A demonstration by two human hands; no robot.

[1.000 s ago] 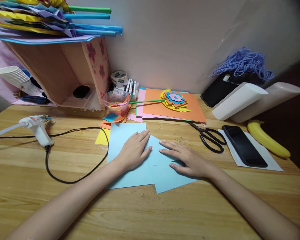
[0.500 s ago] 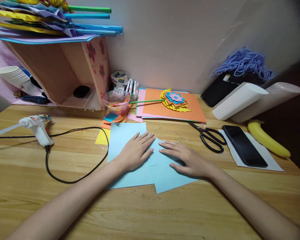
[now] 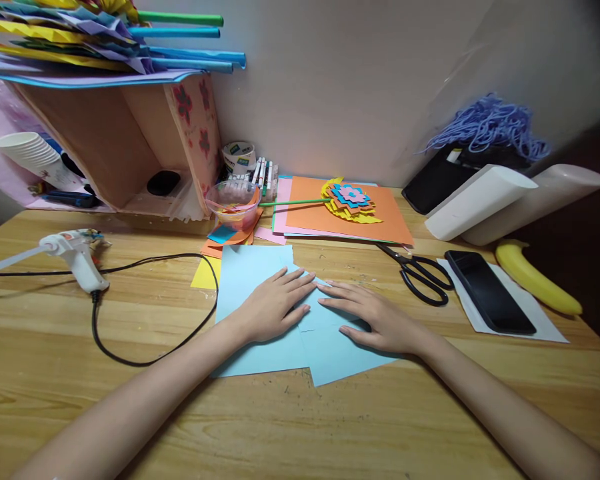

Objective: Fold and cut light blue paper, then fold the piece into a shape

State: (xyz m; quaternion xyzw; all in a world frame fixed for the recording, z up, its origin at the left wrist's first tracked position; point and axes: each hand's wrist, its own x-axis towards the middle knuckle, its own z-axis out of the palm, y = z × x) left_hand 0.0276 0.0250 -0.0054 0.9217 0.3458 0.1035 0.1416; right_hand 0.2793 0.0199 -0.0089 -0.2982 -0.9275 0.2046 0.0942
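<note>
Two sheets of light blue paper (image 3: pixel 265 360) lie overlapping on the wooden table in front of me, the right one turned at an angle. My left hand (image 3: pixel 277 303) rests flat across the left sheet, its fingertips reaching onto the right one. On the right sheet lies my right hand (image 3: pixel 367 313), palm down with fingers spread. The fingertips of both hands nearly meet near the sheets' top edge. Short creases or tears show in the right sheet between the hands. Neither hand holds anything.
A white glue gun (image 3: pixel 77 257) with a black cord (image 3: pixel 150 363) is at left. Black-handled scissors (image 3: pixel 425 280), a phone (image 3: pixel 490 290) and a banana (image 3: pixel 537 277) lie at right. Behind are a plastic bowl (image 3: pixel 233 200), orange paper (image 3: pixel 305 223) with a paper flower (image 3: pixel 351 195), and paper rolls (image 3: pixel 480 200).
My left hand has slid slightly to the right over the blue paper, bringing its fingertips closer to my right hand. My right hand stays in place.
</note>
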